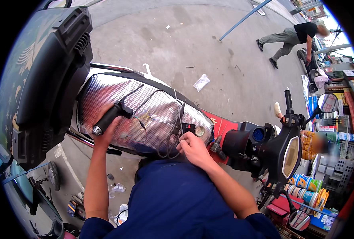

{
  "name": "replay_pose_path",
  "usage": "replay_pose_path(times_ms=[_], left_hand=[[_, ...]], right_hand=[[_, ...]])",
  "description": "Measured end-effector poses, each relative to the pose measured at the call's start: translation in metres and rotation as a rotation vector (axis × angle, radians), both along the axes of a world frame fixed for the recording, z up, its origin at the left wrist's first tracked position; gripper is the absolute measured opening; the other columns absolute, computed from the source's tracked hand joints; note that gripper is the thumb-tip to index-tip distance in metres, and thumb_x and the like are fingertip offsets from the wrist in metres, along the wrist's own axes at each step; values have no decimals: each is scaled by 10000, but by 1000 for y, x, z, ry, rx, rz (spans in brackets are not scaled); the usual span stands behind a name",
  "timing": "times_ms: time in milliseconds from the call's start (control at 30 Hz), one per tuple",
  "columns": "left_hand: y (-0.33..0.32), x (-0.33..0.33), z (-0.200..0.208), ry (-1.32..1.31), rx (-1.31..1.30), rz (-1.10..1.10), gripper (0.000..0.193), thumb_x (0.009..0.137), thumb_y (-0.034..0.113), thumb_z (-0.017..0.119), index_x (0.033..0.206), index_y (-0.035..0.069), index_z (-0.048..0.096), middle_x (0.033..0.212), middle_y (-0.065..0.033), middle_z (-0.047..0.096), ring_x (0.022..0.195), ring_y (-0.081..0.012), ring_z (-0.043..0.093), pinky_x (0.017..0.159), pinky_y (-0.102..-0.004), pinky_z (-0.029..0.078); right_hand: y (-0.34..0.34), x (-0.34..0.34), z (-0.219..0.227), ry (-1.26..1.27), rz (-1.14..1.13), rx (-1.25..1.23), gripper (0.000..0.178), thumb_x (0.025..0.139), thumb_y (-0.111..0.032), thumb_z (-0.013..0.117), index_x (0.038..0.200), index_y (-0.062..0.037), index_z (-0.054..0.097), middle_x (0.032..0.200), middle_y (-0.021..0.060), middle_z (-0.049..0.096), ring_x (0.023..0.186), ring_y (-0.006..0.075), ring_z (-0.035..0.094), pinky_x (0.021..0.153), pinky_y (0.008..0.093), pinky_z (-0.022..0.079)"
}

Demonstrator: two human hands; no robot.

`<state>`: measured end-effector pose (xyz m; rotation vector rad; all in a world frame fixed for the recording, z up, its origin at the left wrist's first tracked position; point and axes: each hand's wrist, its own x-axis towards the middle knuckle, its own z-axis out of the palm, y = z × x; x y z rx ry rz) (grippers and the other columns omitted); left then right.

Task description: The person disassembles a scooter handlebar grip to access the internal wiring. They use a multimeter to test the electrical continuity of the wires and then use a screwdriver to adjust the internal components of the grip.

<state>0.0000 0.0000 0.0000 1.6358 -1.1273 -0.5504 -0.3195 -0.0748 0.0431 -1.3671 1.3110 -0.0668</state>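
1 held handle, 2 round mirrors

Outdoor shopfront workspace: scooter on concrete ground, stacked goods alongside.

The handlebar grip is coloured black and tipped with silver. The seat cover is finished in shiny silver and patterned with small bumps. Yellow is shown by thin wires, grey by the cable. The footboard is coloured red, the clothing navy blue. On a passer-by, 2 colours are worn: a black top and grey-green trousers.
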Motion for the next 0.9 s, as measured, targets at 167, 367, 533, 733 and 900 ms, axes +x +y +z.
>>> replay_pose_path(times_ms=[167,367,533,733,900], left_hand=[[8,23,3,394,14,134,461,783,-7,737,1223,22,602,1153,-80,637,1036,-169,604,920,-296,489],[22,22,13,793,-63,188,403,831,-72,659,1217,-7,563,1164,-105,601,1008,-189,622,871,-310,566],[32,20,1,688,-19,312,311,839,-27,698,1132,-3,595,1043,-88,651,872,-184,665,773,-287,589],[22,6,0,970,-103,491,251,845,-28,700,1061,12,578,977,-93,655,774,-189,686,707,-261,607],[14,-11,28,827,-135,543,250,841,-13,712,1026,28,549,977,-88,640,754,-179,676,694,-267,609]], right_hand=[[1,50,-30,135,115,-234,290,923,-214,538,1004,64,540,879,299,657,839,446,652,787,509,502],[0,74,-47,321,128,-314,292,908,-219,580,958,62,518,860,307,645,866,474,636,797,530,503],[0,74,-59,349,157,-345,341,897,-251,625,977,64,522,870,291,654,874,455,645,791,509,507],[-2,67,-60,297,189,-365,375,881,-267,656,988,70,532,865,279,656,870,445,648,783,494,510],[-6,55,-66,178,219,-359,388,875,-271,657,1017,69,536,876,280,654,885,445,645,804,493,507]])
